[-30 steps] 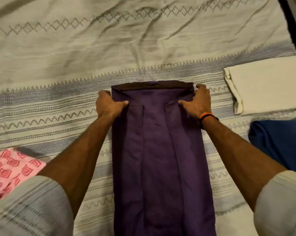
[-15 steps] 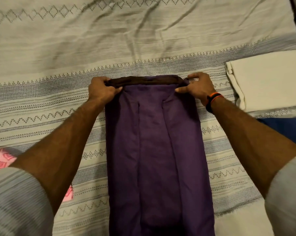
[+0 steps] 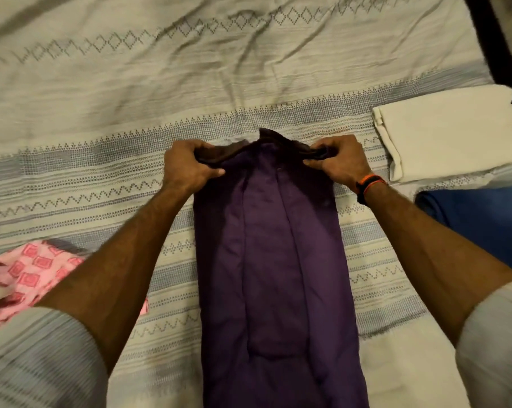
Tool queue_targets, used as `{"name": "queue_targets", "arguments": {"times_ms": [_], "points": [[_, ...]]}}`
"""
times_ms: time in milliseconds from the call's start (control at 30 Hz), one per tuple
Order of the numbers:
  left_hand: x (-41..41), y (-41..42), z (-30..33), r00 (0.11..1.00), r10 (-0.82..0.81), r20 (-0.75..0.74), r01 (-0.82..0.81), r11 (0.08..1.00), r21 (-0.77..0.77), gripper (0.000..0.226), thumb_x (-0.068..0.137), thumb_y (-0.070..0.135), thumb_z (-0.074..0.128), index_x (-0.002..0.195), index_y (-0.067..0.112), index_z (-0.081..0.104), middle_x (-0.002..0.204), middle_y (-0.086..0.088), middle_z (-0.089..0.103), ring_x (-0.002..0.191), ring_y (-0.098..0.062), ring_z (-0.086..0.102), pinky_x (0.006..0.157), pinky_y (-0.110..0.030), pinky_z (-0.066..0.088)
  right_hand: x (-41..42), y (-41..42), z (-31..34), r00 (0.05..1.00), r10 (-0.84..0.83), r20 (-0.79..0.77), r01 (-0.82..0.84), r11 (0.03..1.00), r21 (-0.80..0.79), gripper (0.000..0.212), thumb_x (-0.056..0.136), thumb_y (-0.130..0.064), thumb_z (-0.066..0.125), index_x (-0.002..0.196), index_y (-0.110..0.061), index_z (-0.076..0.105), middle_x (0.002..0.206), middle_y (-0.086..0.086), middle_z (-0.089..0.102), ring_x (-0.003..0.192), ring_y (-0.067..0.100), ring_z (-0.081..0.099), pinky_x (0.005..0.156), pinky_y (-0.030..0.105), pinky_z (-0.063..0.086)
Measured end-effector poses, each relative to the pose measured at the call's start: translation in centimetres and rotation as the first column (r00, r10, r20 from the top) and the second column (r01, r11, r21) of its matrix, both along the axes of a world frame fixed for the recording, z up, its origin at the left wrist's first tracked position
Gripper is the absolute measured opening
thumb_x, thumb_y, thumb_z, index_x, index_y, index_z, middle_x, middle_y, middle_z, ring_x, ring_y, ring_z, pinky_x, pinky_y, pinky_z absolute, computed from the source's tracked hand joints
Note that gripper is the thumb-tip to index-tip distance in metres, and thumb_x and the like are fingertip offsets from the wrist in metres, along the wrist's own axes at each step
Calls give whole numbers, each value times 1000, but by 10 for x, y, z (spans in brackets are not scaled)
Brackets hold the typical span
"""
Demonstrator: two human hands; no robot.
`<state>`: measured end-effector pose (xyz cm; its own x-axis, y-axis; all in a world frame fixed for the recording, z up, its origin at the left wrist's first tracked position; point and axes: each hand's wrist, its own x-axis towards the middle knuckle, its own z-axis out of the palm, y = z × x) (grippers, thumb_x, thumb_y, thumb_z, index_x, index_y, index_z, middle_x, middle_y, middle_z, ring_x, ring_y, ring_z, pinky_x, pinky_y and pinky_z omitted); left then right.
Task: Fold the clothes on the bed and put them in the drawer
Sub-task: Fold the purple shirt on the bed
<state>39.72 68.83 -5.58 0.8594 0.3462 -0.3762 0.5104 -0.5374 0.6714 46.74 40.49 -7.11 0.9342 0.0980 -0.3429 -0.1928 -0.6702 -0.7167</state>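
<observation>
My left hand [image 3: 187, 166] and right hand [image 3: 338, 161] each clamp a far corner of the purple garment [image 3: 274, 260], fingers curled round its dark brown band [image 3: 266, 144], which peaks in the middle. The garment lies on the bedspread [image 3: 131, 92] as a long narrow strip, 2 side panels folded inward, creases running lengthwise toward me.
</observation>
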Motion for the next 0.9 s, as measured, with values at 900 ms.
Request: {"name": "queue_targets", "arguments": {"times_ms": [900], "points": [[-357, -88, -30, 739, -656, -155, 662, 663, 349, 49, 56, -5, 74, 101, 14, 71, 85, -9, 65, 77, -35, 59, 61, -37, 49, -337, -117, -12, 885, 464, 25, -434, 845, -313, 26, 57, 4, 60, 77, -9, 72, 81, 8, 70, 78, 36, 64, 67, 38, 53]]}}
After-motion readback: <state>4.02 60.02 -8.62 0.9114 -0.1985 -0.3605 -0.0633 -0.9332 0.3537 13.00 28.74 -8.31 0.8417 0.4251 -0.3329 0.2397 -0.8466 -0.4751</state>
